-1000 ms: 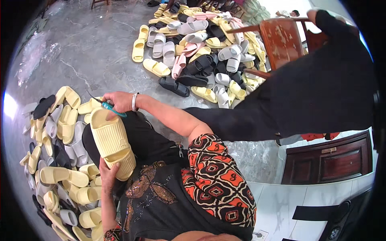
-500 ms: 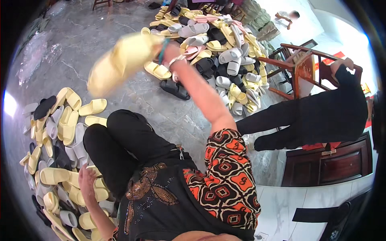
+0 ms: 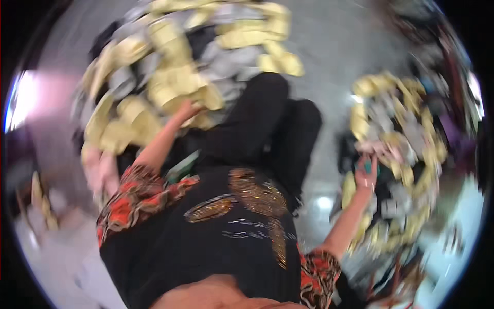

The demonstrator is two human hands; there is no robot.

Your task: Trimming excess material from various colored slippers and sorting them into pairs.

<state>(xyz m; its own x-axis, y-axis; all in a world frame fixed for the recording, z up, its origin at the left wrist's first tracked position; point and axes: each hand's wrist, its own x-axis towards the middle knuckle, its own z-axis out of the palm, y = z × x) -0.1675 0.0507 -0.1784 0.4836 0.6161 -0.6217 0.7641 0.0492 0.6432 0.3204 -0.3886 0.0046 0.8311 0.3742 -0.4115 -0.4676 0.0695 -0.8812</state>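
My left hand (image 3: 189,109) is at the near edge of the left pile, against a pale yellow slipper (image 3: 172,85). Motion smears its fingers, so I cannot tell whether they grip it. Far out to the right, my right hand (image 3: 367,174) reaches over the other pile with its fingers stretched out and nothing seen in them. A teal band shows around that hand, and a pale bracelet circles the wrist. Pink slippers (image 3: 383,149) lie just beyond its fingertips.
Yellow, grey and black slippers make up the left pile, with a grey slipper (image 3: 226,59) among them. More slippers (image 3: 427,175) are heaped at the right. Grey floor (image 3: 329,67) runs between the piles. My black-trousered knees (image 3: 267,113) are in the middle.
The view has swung left, bringing the near pile to the front. My right hand no longer has the yellow slipper and now reaches to the right pile. My left hand stays by the left pile.
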